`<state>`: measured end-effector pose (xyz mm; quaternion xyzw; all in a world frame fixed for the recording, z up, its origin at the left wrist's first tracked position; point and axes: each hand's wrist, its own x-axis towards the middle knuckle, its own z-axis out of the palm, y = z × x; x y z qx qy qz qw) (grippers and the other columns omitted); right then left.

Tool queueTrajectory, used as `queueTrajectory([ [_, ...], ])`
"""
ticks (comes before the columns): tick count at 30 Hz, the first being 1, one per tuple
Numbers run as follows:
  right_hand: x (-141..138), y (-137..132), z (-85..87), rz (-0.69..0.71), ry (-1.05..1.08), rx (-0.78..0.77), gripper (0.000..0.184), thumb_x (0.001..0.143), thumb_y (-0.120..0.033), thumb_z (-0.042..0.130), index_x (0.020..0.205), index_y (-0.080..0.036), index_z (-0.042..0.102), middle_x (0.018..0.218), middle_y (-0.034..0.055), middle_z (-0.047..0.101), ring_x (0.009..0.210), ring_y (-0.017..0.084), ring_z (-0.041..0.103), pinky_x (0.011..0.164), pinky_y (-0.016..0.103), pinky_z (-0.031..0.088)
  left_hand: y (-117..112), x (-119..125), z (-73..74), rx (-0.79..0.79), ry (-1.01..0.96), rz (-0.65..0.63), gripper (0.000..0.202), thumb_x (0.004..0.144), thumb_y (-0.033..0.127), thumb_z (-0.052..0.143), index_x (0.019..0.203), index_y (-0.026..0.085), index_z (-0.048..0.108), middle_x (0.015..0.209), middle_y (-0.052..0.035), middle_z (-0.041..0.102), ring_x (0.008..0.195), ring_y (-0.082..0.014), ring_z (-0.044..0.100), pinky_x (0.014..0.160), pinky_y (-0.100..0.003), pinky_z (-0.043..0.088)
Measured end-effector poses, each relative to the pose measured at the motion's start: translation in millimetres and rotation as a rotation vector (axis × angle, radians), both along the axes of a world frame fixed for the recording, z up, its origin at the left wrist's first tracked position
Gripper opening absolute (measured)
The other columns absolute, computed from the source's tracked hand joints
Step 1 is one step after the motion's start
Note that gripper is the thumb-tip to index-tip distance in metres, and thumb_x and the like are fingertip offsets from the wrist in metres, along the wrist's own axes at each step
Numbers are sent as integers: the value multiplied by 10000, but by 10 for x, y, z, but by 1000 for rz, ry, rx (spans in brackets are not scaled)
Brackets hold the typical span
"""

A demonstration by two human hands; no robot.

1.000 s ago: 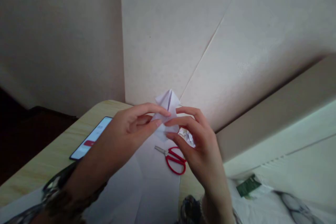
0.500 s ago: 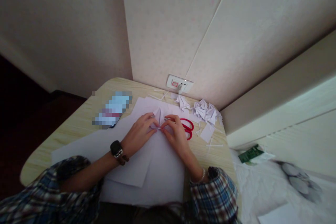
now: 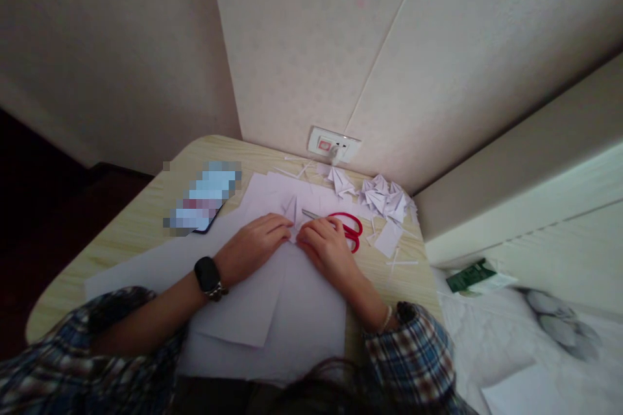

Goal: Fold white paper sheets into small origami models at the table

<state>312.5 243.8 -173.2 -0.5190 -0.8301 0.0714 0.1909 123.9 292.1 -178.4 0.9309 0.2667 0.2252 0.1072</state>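
My left hand [image 3: 256, 248] and my right hand [image 3: 327, 248] press down side by side on a small folded white paper piece [image 3: 293, 214] lying on white paper sheets [image 3: 272, 298]. Both hands have curled fingers pinching the piece's near edge against the sheets. Its pointed tip sticks out beyond my fingertips. Red-handled scissors [image 3: 346, 227] lie just right of my right hand, the blades pointing left behind the piece. My left wrist wears a dark watch [image 3: 207, 275].
A pile of folded white paper pieces [image 3: 384, 198] and loose strips sit at the back right of the light wooden table [image 3: 117, 233]. A phone [image 3: 202, 204] lies at the left. A wall socket [image 3: 333, 144] is behind. A bed with a green packet [image 3: 470, 274] is at right.
One second ago the hands held the folded piece up in the air near the camera; now they have lowered it onto the sheets and press it flat.
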Motion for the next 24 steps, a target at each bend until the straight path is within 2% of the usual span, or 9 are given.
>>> queueTrajectory([
  [5,-19,28,11,-23,40,-31,76,886,-200,566,900,-186,639,961,54,680,954,208,562,909,358,324,45,-23,-36,-95,-78,24,142,889,132,511,879,144,652,1049,-99,688,1009,-206,612,898,-364,510],
  [13,-62,123,-17,-172,154,-97,101,891,-217,545,855,-178,631,878,66,666,861,211,560,801,337,409,78,53,72,-301,-153,126,135,883,199,500,858,186,632,939,-46,674,925,-196,613,856,-352,501],
  [19,-103,200,-32,-215,151,-119,110,889,-191,528,833,-178,621,842,65,659,833,208,563,788,334,418,102,98,76,-338,-140,169,145,880,209,486,839,184,623,902,-45,660,904,-206,611,841,-354,496],
  [24,-115,193,-37,-243,176,-108,79,876,-165,536,892,-159,613,855,68,642,838,209,560,789,336,425,97,111,48,-268,-122,191,135,886,194,493,896,165,625,912,-60,666,896,-210,613,829,-360,504],
])
